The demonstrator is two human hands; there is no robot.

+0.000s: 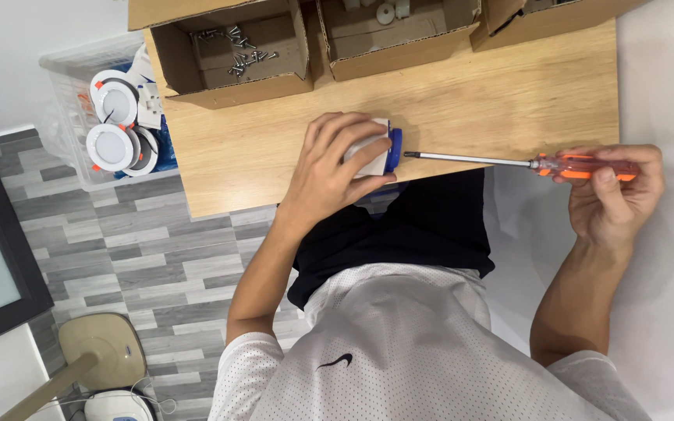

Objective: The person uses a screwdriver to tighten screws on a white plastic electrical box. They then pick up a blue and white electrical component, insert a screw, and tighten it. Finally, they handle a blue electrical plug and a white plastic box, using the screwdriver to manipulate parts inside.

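My left hand (335,165) is clamped over a small white and blue fitting (390,150) at the front edge of the wooden table (493,101). My right hand (614,195) grips the orange handle of a screwdriver (509,162). The long metal shaft points left, and its tip sits just right of the fitting's blue end. Most of the white body is hidden under my fingers.
Open cardboard boxes line the table's far edge: one holds loose screws (239,47), another small white parts (388,14). A clear plastic bin (72,117) of round white lamps (112,146) stands on the floor to the left. A fan base (103,351) sits lower left.
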